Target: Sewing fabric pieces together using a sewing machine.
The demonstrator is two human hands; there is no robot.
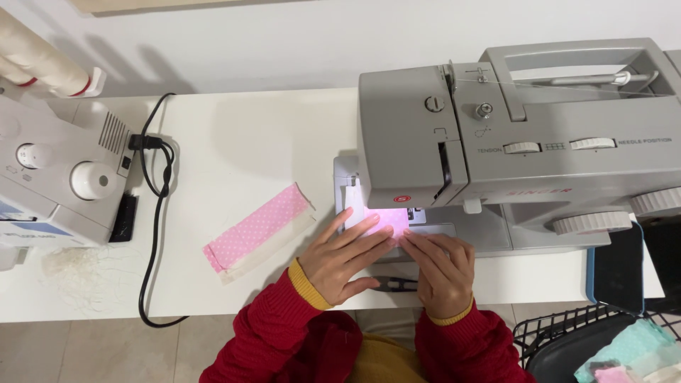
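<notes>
The scene is bright and evenly lit, with soft grey shadows on the wall [213, 42] behind the table [241, 149] and a faint one under the sewing machine [511, 142]. The machine's own lamp throws a hard glare on the pink fabric [386, 220] at the needle, washing it nearly white, and it lights the fingertips [369, 221] beside it. Focus is sharp at the centre, with slight stretching and softness towards the corners.

A home sewing corner, by the look of it. A grey sewing machine [511, 149] and a second white machine [57, 177] with thread cones [35, 60] share a white table [248, 142] against a plain wall, above a tiled floor
</notes>
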